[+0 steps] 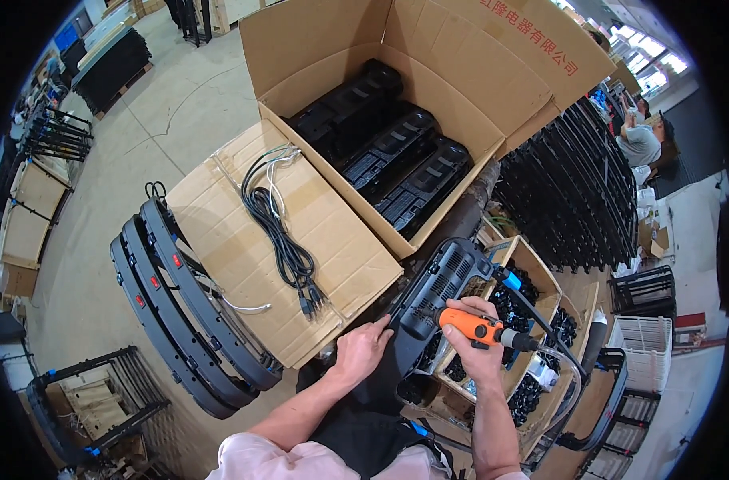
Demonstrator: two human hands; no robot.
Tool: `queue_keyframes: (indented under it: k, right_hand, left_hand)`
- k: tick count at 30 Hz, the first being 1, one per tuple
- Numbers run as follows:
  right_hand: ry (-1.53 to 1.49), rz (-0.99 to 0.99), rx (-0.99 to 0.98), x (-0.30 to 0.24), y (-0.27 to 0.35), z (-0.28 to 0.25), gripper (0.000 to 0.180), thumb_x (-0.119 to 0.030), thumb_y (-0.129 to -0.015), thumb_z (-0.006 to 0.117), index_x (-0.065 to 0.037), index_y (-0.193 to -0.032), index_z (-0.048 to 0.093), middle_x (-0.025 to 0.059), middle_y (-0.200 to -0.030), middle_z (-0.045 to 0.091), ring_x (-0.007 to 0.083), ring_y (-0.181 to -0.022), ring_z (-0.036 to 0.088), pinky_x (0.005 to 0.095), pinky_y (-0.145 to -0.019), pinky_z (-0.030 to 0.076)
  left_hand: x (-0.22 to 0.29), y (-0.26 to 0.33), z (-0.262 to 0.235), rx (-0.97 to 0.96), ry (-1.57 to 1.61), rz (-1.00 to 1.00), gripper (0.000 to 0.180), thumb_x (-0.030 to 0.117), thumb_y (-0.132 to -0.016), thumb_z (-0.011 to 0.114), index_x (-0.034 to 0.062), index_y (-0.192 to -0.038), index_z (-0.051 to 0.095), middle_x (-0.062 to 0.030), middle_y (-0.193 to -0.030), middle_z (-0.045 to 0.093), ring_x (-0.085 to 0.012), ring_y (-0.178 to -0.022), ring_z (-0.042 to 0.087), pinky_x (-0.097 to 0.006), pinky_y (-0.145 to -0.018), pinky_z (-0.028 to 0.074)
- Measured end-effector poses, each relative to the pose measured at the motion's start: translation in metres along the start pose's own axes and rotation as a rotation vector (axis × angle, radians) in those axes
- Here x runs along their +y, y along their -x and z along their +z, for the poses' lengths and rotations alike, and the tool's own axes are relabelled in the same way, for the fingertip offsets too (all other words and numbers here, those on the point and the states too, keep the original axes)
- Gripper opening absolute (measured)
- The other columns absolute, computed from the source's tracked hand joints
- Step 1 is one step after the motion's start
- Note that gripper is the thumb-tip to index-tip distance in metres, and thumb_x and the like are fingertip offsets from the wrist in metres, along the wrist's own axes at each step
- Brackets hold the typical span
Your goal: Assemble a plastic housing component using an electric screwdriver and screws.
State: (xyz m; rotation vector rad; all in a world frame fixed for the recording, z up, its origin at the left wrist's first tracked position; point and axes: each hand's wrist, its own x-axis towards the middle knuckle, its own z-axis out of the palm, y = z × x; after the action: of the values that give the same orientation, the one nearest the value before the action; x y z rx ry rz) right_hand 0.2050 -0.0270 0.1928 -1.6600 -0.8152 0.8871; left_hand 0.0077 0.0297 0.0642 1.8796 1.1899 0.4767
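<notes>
My right hand (478, 340) is wrapped round an orange and black handheld power driver (468, 326). A clear hose (574, 372) curves away near the driver's rear end. The driver's front end points left at a black vented plastic housing (448, 280), which lies tilted in front of me. At the housing's left edge, my left hand (363, 350) has its fingers closed, with the fingertips against the black plastic. The driver's tip and any screw under it are too small to make out.
An open cardboard box (324, 164) with several black housings stands ahead. Left of it, a black power cord (272, 220) lies on a flattened carton (200, 196). Curved black frames (172, 308) lean nearby. A wooden parts bin (544, 276) with black pieces is at right. A person (643, 140) sits far right.
</notes>
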Motion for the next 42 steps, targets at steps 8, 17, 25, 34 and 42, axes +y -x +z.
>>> queue_keyframes:
  k: [8,17,25,34,42]
  right_hand:
    - [0.073,-0.042,-0.081,0.008,-0.008,0.010,0.054,-0.004,-0.085,0.081,-0.003,-0.132,0.054,0.0174,-0.128,0.070,0.0223,-0.117,0.067,0.0380,-0.106,0.053]
    - [0.221,-0.112,-0.156,0.015,-0.012,0.028,0.049,-0.002,-0.085,0.081,0.000,-0.129,0.059,0.0157,-0.125,0.072,0.0206,-0.112,0.070,0.0350,-0.101,0.056]
    - [0.327,-0.114,-0.207,0.015,-0.015,0.034,0.038,-0.004,-0.086,0.080,0.001,-0.122,0.067,0.0121,-0.122,0.073,0.0172,-0.107,0.071,0.0320,-0.096,0.057]
    - [0.211,-0.127,-0.152,0.019,-0.008,0.034,0.049,-0.007,-0.086,0.081,-0.002,-0.131,0.062,0.0141,-0.124,0.073,0.0205,-0.112,0.070,0.0339,-0.100,0.056]
    - [-0.069,-0.138,0.053,0.000,0.073,0.000,0.058,-0.002,-0.084,0.080,-0.001,-0.135,0.052,0.0190,-0.129,0.069,0.0249,-0.119,0.067,0.0394,-0.106,0.053]
  left_hand:
    - [0.001,-0.002,-0.002,-0.023,-0.002,-0.016,0.035,0.026,-0.096,0.071,0.0083,-0.127,0.073,-0.0156,-0.102,0.076,-0.0360,-0.090,0.074,-0.045,-0.077,0.060]
    - [-0.002,-0.002,0.001,-0.040,0.027,-0.058,0.036,0.029,-0.098,0.069,0.0096,-0.128,0.072,-0.0154,-0.108,0.076,-0.0365,-0.097,0.073,-0.045,-0.082,0.059]
    - [-0.010,-0.002,0.003,-0.024,0.083,-0.040,0.036,0.027,-0.097,0.070,0.0087,-0.128,0.072,-0.0168,-0.111,0.075,-0.0373,-0.099,0.073,-0.045,-0.085,0.059]
    - [-0.007,-0.002,-0.001,-0.036,0.081,-0.023,0.036,0.028,-0.098,0.068,0.0069,-0.128,0.072,-0.0194,-0.111,0.074,-0.0365,-0.102,0.072,-0.045,-0.087,0.058]
    - [-0.007,0.044,-0.007,-0.323,1.489,-0.534,0.027,0.025,-0.114,0.046,0.0041,-0.124,0.060,-0.0053,-0.100,0.066,-0.0175,-0.081,0.066,-0.031,-0.065,0.055]
